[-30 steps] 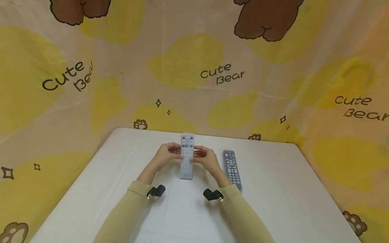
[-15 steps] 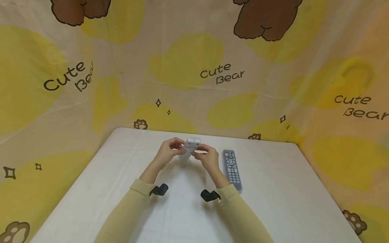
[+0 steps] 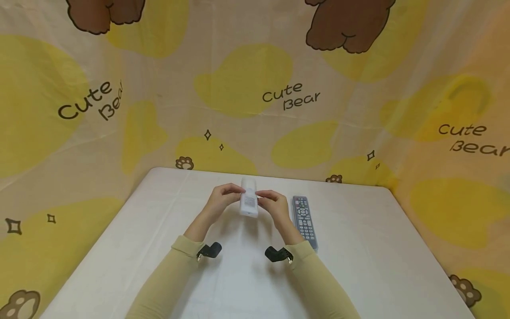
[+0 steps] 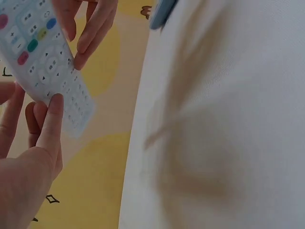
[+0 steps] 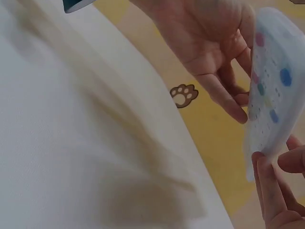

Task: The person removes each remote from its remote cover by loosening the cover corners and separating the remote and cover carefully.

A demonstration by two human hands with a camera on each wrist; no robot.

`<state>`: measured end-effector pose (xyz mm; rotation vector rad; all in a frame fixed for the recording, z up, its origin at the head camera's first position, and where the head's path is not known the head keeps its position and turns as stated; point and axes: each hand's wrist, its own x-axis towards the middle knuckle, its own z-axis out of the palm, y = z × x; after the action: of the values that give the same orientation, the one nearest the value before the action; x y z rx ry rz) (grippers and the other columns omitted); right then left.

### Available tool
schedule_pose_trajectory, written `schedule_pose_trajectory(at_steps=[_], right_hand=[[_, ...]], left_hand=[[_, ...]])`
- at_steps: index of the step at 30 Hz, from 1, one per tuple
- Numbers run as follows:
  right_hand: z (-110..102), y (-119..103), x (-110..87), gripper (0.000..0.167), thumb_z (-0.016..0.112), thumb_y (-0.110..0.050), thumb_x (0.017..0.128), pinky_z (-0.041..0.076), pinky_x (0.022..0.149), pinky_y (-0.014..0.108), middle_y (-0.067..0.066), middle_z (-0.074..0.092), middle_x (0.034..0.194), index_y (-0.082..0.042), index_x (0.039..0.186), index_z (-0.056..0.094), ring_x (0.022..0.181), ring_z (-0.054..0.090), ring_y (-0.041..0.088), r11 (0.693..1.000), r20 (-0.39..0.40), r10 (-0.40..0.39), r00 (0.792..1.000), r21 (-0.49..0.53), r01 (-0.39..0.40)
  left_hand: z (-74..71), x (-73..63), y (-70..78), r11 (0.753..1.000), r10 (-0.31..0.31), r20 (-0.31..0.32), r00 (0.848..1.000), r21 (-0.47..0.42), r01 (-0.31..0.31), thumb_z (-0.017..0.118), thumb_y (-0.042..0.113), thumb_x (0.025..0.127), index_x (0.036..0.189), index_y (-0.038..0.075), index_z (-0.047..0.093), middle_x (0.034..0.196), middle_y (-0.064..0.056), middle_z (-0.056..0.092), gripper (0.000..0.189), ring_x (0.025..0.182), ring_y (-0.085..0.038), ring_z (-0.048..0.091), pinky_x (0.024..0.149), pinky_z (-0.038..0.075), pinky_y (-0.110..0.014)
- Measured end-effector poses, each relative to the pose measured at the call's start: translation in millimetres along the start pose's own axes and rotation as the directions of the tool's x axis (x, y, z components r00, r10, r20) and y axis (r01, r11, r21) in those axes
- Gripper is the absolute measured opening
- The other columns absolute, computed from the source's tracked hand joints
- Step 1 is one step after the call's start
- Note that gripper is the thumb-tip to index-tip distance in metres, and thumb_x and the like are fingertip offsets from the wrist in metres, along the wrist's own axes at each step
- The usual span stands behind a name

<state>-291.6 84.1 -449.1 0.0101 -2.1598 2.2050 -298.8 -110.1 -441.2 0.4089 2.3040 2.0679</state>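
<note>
Both hands hold a white remote control (image 3: 249,201) above the table, its plain back with a printed label turned up in the head view. My left hand (image 3: 221,201) pinches one long edge between thumb and fingers; my right hand (image 3: 275,204) pinches the opposite edge. The left wrist view shows the button side of the white remote control (image 4: 45,62), with red, green, yellow and blue keys, facing down toward the table. A second, grey remote control (image 3: 305,223) lies buttons up beside the right hand and wrist.
The white-covered table (image 3: 354,248) reaches back to a patterned curtain (image 3: 239,88) with bear prints and lettering. Small black devices (image 3: 211,250) are worn on both wrists. Shadows of the hands fall on the table.
The white remote control, earlier button side toward the head camera, has been flipped end over end, so its back now shows. Both hands keep hold of it; the grey one has stayed put.
</note>
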Motion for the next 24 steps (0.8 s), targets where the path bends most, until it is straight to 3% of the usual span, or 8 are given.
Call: schedule_pose_trajectory(at_steps=[3,8,12,16,19,24], right_hand=[[-0.1,0.9,0.8,0.023,0.059,0.0,0.086,0.056,0.08,0.026,0.017,0.066,0.109,0.003,0.106,0.069,0.087,0.064,0.013,0.995,-0.002,0.062,0.998,0.075,-0.062],[0.9,0.9,1.9,0.026,0.06,-0.008,0.089,0.055,0.084,0.028,0.014,0.067,0.11,0.005,0.11,0.066,0.092,0.067,0.016,0.974,-0.01,0.12,0.993,0.192,-0.116],[0.4,1.5,1.2,0.031,0.068,-0.006,0.085,0.055,0.086,0.03,0.017,0.067,0.112,0.002,0.114,0.064,0.093,0.068,0.017,0.976,0.003,0.113,0.994,0.185,-0.112],[-0.3,2.6,1.3,0.039,0.071,-0.001,0.081,0.055,0.086,0.029,0.02,0.065,0.117,0.001,0.119,0.062,0.094,0.068,0.016,0.977,0.026,0.112,0.993,0.178,-0.115],[-0.2,3.1,1.8,0.04,0.071,0.0,0.081,0.055,0.086,0.028,0.021,0.065,0.117,0.003,0.12,0.061,0.093,0.068,0.014,0.976,0.053,0.113,0.992,0.183,-0.121],[0.4,2.3,1.1,0.039,0.07,0.002,0.081,0.055,0.085,0.03,0.019,0.067,0.113,0.005,0.119,0.061,0.092,0.068,0.014,0.973,0.086,0.125,0.988,0.184,-0.139]], left_hand=[[1.7,-0.1,-1.4,1.0,-0.015,-0.003,1.0,0.001,0.015,0.069,0.016,0.086,0.103,0.003,0.066,0.107,-0.008,0.064,0.022,0.1,-0.018,0.06,0.087,0.051,-0.026],[4.8,-0.8,-3.2,0.999,-0.042,-0.007,0.999,-0.031,0.042,0.073,0.008,0.081,0.109,0.0,0.061,0.106,-0.011,0.06,0.031,0.095,-0.017,0.059,0.083,0.052,-0.023],[5.7,-1.3,-6.1,0.996,-0.036,-0.02,0.999,-0.077,0.035,0.072,0.0,0.077,0.115,0.001,0.056,0.103,-0.011,0.058,0.041,0.089,-0.015,0.06,0.079,0.053,-0.021],[5.2,0.2,-6.8,0.991,-0.076,-0.017,0.997,-0.108,0.074,0.069,-0.007,0.077,0.128,0.0,0.047,0.107,-0.017,0.056,0.056,0.092,-0.018,0.06,0.079,0.053,-0.023],[4.3,-0.2,-4.7,0.988,-0.119,-0.016,0.993,-0.098,0.117,0.069,-0.008,0.077,0.135,0.002,0.044,0.113,-0.02,0.054,0.064,0.096,-0.021,0.059,0.08,0.052,-0.022],[3.1,-1.1,-5.3,0.992,-0.118,-0.031,0.992,-0.055,0.117,0.071,-0.004,0.078,0.133,0.006,0.051,0.121,-0.019,0.056,0.059,0.103,-0.024,0.061,0.087,0.053,-0.029]])
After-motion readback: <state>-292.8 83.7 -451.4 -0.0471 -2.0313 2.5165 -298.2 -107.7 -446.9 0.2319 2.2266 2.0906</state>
